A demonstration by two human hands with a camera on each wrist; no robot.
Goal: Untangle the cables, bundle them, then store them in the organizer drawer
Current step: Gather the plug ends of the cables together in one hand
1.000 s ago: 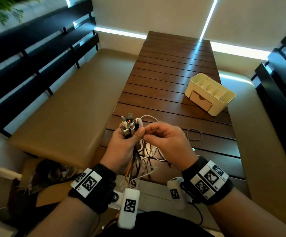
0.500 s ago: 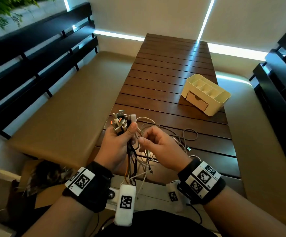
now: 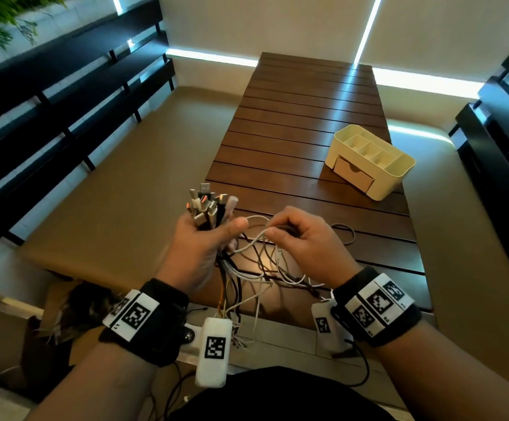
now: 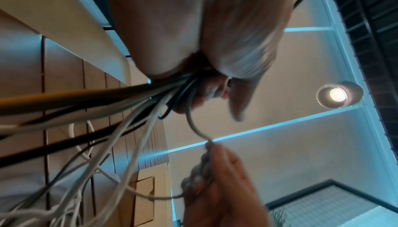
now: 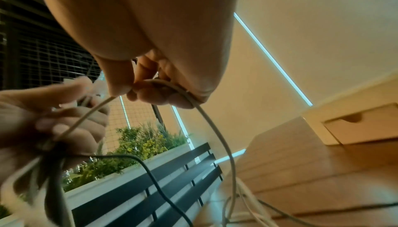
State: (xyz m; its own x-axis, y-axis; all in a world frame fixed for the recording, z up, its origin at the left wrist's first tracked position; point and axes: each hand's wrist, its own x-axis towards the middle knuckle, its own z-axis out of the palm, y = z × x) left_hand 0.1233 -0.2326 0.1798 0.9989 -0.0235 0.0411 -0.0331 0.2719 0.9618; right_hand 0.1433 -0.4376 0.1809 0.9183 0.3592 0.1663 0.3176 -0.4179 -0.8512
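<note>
**Head view: one white cable being worked out of the bunch**

Head view shows my left hand (image 3: 200,247) fisted round the cables (image 3: 247,268), plugs (image 3: 207,205) gathered upward so the ends stay sorted while the tails hang tangled onto the desk (image 3: 308,123). My right hand (image 3: 302,238) pinches a single white cable (image 3: 256,235) just beside that fist, a narrow grip, I judge to trace it free. A band (image 3: 346,233) lies on the desk near my right hand, likely for bundling. The organizer (image 3: 371,161) sits well apart, its drawer (image 3: 353,176) closed.
</note>
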